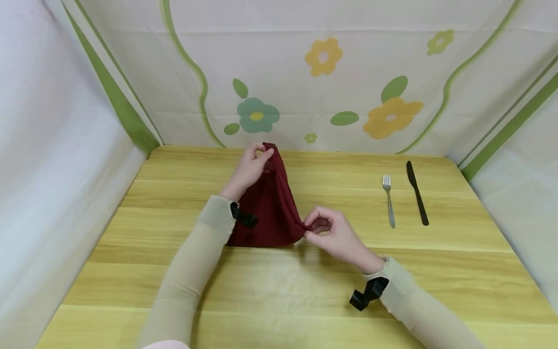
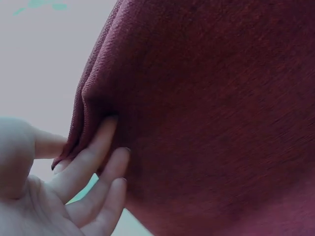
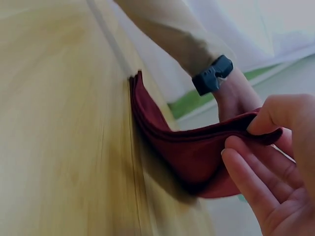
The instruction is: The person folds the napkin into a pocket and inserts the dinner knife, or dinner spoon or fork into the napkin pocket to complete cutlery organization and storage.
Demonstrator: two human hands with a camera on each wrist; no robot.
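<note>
The red cloth [image 1: 272, 203] occupies the centre of the table [image 1: 279, 291], with the left hand [image 1: 250, 167] at its far tip and the right hand [image 1: 333, 232] at its near right corner; both forearms cross the near half. To the right, a fork [image 1: 388, 201] and a knife [image 1: 417, 193] lie side by side, well apart from the cloth. Bare tabletop lies left of the cloth, between cloth and fork, and along the near edge; fabric walls [image 1: 65, 169] close the left, far and right sides.

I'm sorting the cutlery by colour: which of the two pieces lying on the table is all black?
The knife, the piece farthest right. The fork beside it on the left is silver metal.
</note>
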